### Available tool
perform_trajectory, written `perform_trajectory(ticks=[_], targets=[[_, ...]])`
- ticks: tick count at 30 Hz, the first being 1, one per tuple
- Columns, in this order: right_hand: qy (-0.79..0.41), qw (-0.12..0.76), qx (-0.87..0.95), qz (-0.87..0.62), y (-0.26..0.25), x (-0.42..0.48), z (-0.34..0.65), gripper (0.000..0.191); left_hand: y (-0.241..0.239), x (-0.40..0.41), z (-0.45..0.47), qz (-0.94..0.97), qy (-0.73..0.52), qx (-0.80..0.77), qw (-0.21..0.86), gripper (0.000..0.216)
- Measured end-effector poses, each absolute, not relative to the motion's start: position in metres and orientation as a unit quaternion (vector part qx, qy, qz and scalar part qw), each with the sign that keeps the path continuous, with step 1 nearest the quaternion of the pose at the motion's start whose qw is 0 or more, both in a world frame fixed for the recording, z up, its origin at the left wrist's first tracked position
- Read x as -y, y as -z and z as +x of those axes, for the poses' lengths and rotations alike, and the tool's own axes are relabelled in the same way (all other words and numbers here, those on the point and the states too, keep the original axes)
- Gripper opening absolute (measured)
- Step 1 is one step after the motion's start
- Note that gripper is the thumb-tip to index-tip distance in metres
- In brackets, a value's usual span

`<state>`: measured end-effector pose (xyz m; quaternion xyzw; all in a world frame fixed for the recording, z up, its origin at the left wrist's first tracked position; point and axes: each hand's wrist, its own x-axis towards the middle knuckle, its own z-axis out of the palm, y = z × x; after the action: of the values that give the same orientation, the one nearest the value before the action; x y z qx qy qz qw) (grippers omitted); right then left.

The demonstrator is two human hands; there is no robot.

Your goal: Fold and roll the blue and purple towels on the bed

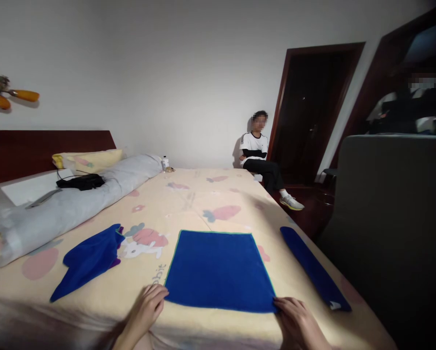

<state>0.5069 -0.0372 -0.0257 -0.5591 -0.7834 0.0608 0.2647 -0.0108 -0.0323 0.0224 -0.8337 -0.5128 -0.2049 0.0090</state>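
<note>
A blue cloth (219, 270) with a thin green edge lies spread flat on the bed, its near side toward me. My left hand (150, 304) pinches its near left corner, fingers closed. At the near right corner, my right hand (296, 313) has the cloth between thumb and fingers. Off to the left lies a crumpled blue cloth (90, 262) with a bit of purple showing. To the right rests a blue cloth folded into a long narrow strip (312, 267), with a small white tag at its near end.
The bed (188, 199) has a cream sheet with carrot and rabbit prints. A rolled grey quilt (94, 204) runs along the left, with a black item (81, 181) on it. A bottle (165, 163) stands at the far end. A seated person (256, 146) is beyond the bed's far right corner.
</note>
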Motion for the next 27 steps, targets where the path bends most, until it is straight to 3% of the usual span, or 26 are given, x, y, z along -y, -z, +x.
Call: perform_trajectory(ticks=[6,12,17,23,27], targets=[[-0.131,0.386,0.681,-0.608,0.002,0.037,0.485,0.044,-0.023,0.021,-0.01,-0.784,0.291,0.547,-0.045,0.024],[-0.173,0.421,0.636,-0.623,-0.014,0.023,0.468,0.045,-0.014,0.002,-0.014,-0.733,0.353,0.576,-0.079,0.025],[-0.151,0.376,0.639,-0.654,-0.016,0.005,0.466,0.039,0.002,-0.019,-0.01,-0.723,0.304,0.62,-0.022,0.027],[-0.02,0.277,0.664,-0.695,0.006,-0.004,0.468,0.036,0.008,-0.021,0.009,-0.703,0.174,0.681,0.11,0.033],[0.08,0.263,0.676,-0.684,0.017,-0.004,0.466,0.025,-0.003,-0.011,0.021,-0.701,0.154,0.671,0.188,0.036]])
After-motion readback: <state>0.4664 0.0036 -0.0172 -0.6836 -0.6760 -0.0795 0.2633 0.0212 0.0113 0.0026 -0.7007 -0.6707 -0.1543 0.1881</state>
